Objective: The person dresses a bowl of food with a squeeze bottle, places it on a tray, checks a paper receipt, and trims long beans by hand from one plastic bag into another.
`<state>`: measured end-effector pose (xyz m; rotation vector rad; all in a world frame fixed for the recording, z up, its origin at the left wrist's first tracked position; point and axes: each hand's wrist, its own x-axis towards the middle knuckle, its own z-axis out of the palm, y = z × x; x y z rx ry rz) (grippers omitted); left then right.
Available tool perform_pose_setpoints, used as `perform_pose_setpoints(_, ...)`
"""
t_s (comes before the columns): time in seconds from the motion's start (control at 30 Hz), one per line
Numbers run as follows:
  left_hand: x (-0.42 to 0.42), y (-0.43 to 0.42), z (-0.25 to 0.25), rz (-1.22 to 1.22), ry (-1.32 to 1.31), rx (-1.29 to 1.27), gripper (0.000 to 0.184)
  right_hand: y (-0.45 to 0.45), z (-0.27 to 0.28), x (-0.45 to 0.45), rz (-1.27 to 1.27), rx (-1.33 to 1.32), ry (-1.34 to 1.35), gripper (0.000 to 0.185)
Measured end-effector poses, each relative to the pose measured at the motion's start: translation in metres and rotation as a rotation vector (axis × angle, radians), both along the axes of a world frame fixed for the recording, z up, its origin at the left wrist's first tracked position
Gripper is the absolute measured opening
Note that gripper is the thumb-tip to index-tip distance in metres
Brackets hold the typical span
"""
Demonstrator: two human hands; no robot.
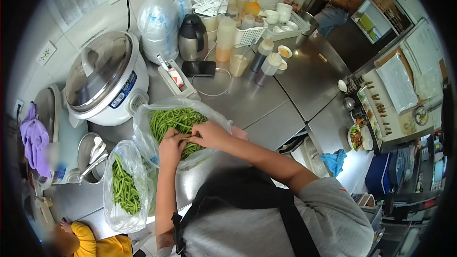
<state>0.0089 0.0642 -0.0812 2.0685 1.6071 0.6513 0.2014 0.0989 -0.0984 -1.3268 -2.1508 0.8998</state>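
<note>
Both my hands meet over a clear plastic bag (216, 116) full of long green beans (166, 118). My left hand (172, 146) is closed, thumb and fingers pinched near the beans. My right hand (208, 134) is closed too, its fingertips touching those of my left hand. What they pinch looks like a green bean, though the fingers partly cover it. A second clear bag (146, 181) stands to the lower left and holds shorter bean pieces (124, 191). A steel pot (84, 150) with spoons in it is left of the bags.
A large rice cooker (124, 90) stands at the back left. Behind the bags are a phone (199, 68), a thermos (192, 38) and sauce bottles (225, 38). A person in yellow (112, 246) is at the lower left, another person (333, 16) at the upper right.
</note>
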Motion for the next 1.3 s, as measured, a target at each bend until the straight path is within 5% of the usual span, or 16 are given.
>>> perform_pose_setpoints(0.37,0.003,0.002,0.021,-0.007,0.004,0.174,0.019,-0.001,0.017,0.007,0.109,0.045,0.199,0.016)
perform_pose_setpoints(0.7,0.0,0.003,0.01,0.219,-0.457,0.143,0.018,0.005,0.021,-0.024,-0.198,-0.104,0.63,0.016)
perform_pose_setpoints(0.8,-0.003,0.005,0.02,0.481,-0.657,-0.072,0.021,0.008,0.008,-0.027,-0.193,-0.116,0.468,0.015)
perform_pose_setpoints(0.87,-0.012,0.011,0.016,0.498,-0.721,0.008,0.023,0.011,-0.015,-0.026,-0.123,-0.103,0.516,0.016)
perform_pose_setpoints(0.93,-0.014,0.014,0.019,0.523,-0.858,-0.045,0.023,0.003,0.015,-0.022,-0.113,-0.248,0.309,0.02)
perform_pose_setpoints(1.13,-0.008,0.023,0.006,0.459,-1.075,-0.05,0.021,-0.004,0.024,-0.036,0.093,-0.355,0.357,0.028)
perform_pose_setpoints(1.3,-0.009,0.018,0.007,0.446,-1.134,-0.145,0.014,-0.001,0.026,-0.033,0.007,-0.755,0.817,0.027)
